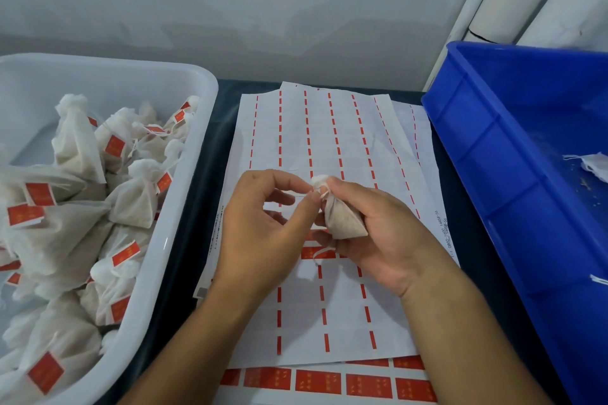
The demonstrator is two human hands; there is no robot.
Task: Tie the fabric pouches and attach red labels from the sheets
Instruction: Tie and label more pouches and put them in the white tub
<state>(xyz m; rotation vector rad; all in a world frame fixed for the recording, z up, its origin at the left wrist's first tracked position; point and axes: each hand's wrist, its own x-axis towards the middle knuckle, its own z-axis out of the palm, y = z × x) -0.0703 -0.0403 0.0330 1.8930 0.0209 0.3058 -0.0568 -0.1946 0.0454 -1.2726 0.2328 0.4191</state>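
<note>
Small filled pouch (343,219) up off the sheets (329,141), cradled in the right hand (378,240), fingers curled round the body, thumb and forefinger pressing just under the gathered neck. Left hand (263,227) beside it, thumb and forefinger pinching the thin white string (320,196) at that neck, other fingers loosely curled. Loose tail of string dangling below the pouch, over a row of red labels.

Probably light, soft and squashy: thin non-woven fabric round a granular fill, so likely to sag and shift under a squeeze. Best held at the neck, right below the ruffle, where the cloth bunches and gives a firm point; body only supported, not crushed. String fine and likely slippery, calling for fingertip pinches and a steady pull; a hard jerk might tear the fabric.

White tub (204,89) on the left, heaped with tied pouches, each carrying a red label (114,145) on its string. Blue crate (467,115) on the right, nearly bare in the visible part: a wisp or two of white fabric and string, some crumbs. Between them, peeled sheets with only red dashes left on the backing; a fresh row of red labels along the near edge.
</note>
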